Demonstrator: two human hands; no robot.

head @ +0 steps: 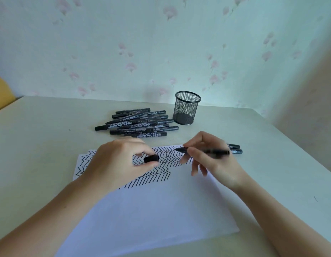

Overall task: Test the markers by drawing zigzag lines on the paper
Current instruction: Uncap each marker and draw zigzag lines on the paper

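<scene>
The piled markers carry white label print; only "700" reads clearly, the rest is too blurred.

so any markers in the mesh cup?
No, the mesh cup stands empty; the markers lie piled on the table beside it.

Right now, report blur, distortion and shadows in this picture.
Head view: wide-angle lens bows the table edge; right hand has motion-blurred fingers; marker pile labels too soft to read; mesh pen cup casts a faint wall shadow; lighting soft, no glare.
</scene>
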